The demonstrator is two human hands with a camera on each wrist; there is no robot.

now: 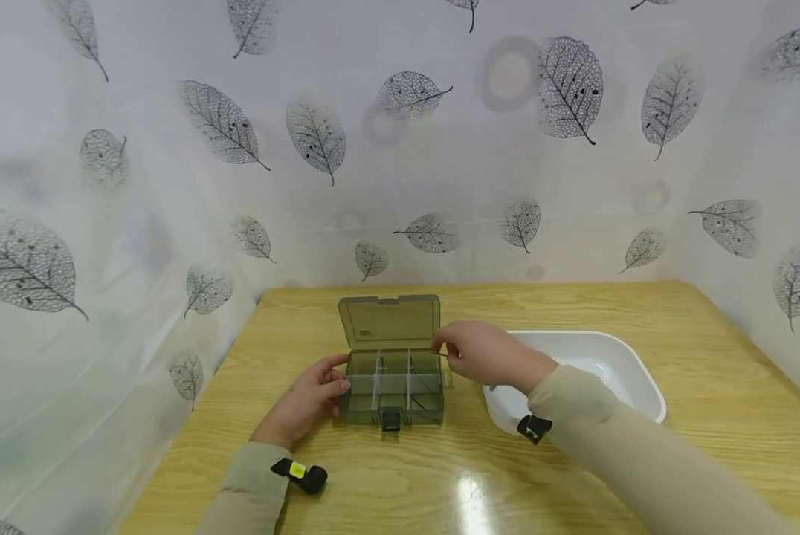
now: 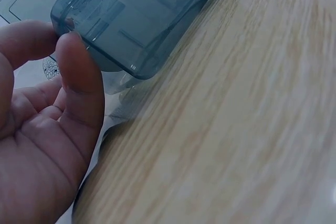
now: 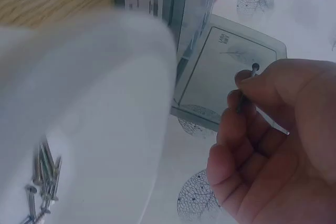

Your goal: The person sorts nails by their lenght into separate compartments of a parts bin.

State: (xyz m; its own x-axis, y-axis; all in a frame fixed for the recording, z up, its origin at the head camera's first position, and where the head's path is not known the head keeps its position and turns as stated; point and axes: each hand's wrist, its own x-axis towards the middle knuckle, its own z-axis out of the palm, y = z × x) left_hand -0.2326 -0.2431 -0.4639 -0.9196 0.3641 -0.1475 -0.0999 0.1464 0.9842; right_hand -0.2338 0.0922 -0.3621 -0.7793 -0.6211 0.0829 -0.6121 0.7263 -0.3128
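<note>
A smoky-grey plastic compartment box point(image 1: 392, 385) stands on the table with its lid point(image 1: 392, 324) raised at the back. Thin dark pieces lie in some of its compartments, including the right-hand ones. My left hand point(image 1: 309, 397) holds the box's left side, with thumb and index finger at the corner in the left wrist view. Above the box's back right corner, my right hand point(image 1: 483, 353) pinches a screw point(image 3: 255, 68) between thumb and fingertips. The right wrist view shows its round head; fingers cover part of the shank.
Right of the box stands a white plastic tub point(image 1: 649, 386), partly under my right forearm. Several screws point(image 3: 44, 169) lie inside it. The wooden table point(image 1: 386, 490) ends at a white leaf-print sheet point(image 1: 440, 171) behind and at the sides.
</note>
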